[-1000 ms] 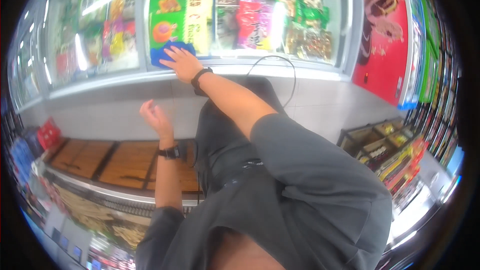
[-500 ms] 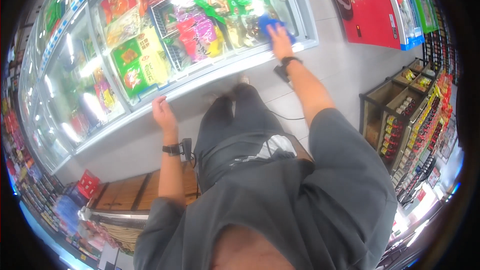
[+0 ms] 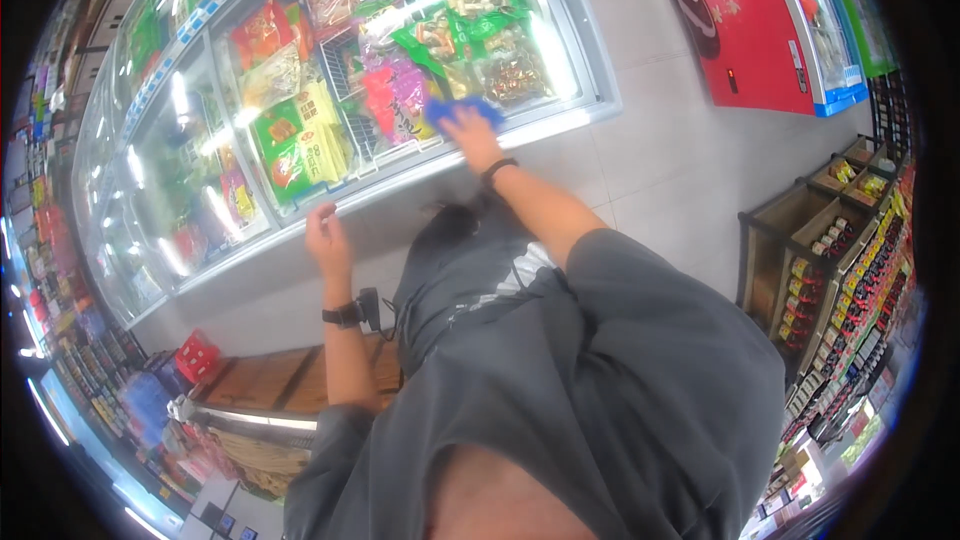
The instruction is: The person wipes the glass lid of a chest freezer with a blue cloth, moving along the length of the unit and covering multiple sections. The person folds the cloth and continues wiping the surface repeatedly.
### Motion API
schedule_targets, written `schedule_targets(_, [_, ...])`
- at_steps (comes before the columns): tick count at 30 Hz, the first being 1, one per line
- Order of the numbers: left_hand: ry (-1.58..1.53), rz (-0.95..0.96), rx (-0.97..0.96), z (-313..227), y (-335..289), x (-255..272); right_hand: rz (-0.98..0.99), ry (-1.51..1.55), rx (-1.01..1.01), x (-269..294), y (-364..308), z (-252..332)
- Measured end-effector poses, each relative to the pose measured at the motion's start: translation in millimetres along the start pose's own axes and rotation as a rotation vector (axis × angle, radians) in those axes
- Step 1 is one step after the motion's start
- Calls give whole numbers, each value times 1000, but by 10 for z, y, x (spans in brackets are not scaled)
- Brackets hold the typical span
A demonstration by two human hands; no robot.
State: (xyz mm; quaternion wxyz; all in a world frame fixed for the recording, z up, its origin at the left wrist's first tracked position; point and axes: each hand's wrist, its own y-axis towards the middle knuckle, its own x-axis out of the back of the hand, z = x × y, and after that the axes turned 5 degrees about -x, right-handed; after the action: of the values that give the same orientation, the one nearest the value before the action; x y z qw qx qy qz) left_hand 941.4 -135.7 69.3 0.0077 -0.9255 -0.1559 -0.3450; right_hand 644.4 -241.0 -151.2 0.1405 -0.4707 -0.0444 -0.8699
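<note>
Head view: I judge the work in hand, from my remote post, as wiping the glass top of the freezer (image 3: 565,123).
Blue cloth (image 3: 481,106): one, on the glass near the front edge, beside the pink-purple pack (image 3: 402,90).
Right hand (image 3: 474,135): laid over the cloth; blur hides whether the fingers grasp it, so I can't tell.
Left hand (image 3: 328,235): released, loosely curled, nothing in it, near the front edge; contact unclear.
Wiping well: I'd keep the palm flat, pressure even, strokes overlapping, corners reached without leaning hard on glass.
Count, wrists: two bands, one each.
Count, surroundings: one red cabinet (image 3: 748,45), one red box (image 3: 197,356).
Count, packs: several under glass; glare and overlap defeat my tally.
</note>
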Motion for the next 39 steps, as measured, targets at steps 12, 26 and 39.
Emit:
schedule_targets(12, [216,69,-5,30,-582,457,-57,-181,118,1273,-160,-1817])
schedule_targets(26, [196,202,-16,-355,-560,232,21,-11,-111,782,11,-741])
schedule_targets(39, [-1083,278,594,-948,-50,69,1228,1683,-180,2194,-7,1526])
